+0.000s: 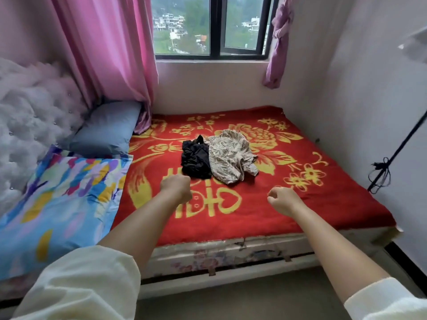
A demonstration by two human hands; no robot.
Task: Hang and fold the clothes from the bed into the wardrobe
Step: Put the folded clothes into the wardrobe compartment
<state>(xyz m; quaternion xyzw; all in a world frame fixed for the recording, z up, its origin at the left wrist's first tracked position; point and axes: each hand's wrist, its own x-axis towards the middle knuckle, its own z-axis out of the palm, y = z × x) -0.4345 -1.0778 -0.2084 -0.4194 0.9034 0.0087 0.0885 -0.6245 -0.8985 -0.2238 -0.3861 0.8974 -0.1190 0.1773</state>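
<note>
Two garments lie crumpled side by side in the middle of the bed [335, 204], which has a red blanket with yellow flowers. The left one is a black garment [195, 159]; the right one is a beige patterned garment [231, 155]. My left hand [176, 187] is stretched out just short of the black garment's near edge, fingers curled under and holding nothing. My right hand [283, 200] hovers over the blanket, below and right of the beige garment, fingers loosely curled and empty. No wardrobe is in view.
A blue pillow [106, 130] and a multicoloured quilt [60, 204] lie at the bed's left. Pink curtains [108, 49] hang beside the window. A black pole with a tied cord [383, 172] leans on the right wall. Floor shows below the bed frame.
</note>
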